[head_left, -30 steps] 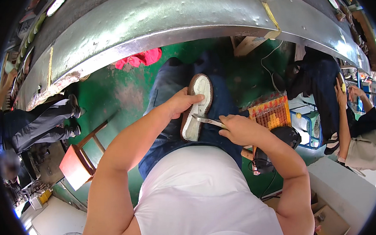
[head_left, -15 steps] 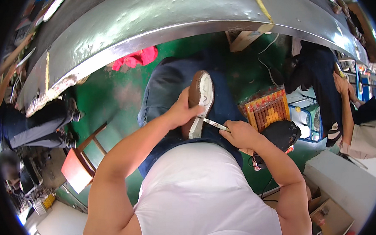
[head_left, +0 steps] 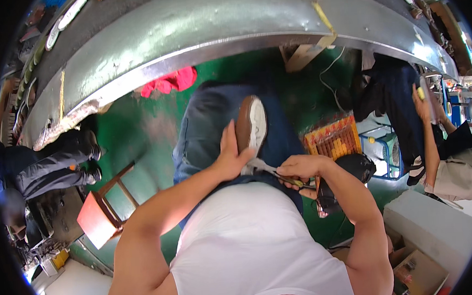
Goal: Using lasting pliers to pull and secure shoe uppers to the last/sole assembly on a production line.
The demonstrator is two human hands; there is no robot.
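A brown shoe with its pale underside turned up lies across my lap, toe away from me. My left hand is closed round its left side, near the heel end. To the right of the heel, my right hand grips a slim metal tool with a yellowish handle; its exact kind is blurred. A pale grey strip runs between the heel and my right fingers; motion smears it, so I cannot tell whether it is a loose piece or part of the tool.
A metal-edged workbench curves across the far side. A beaded seat mat and a black round object are at my right. A wooden chair stands left, a red cloth lies under the bench. Co-workers sit on both sides.
My right hand has turned and shifted slightly right, its tool now angled by the heel. My left hand has slid toward the heel, and the shoe sits a little nearer me.
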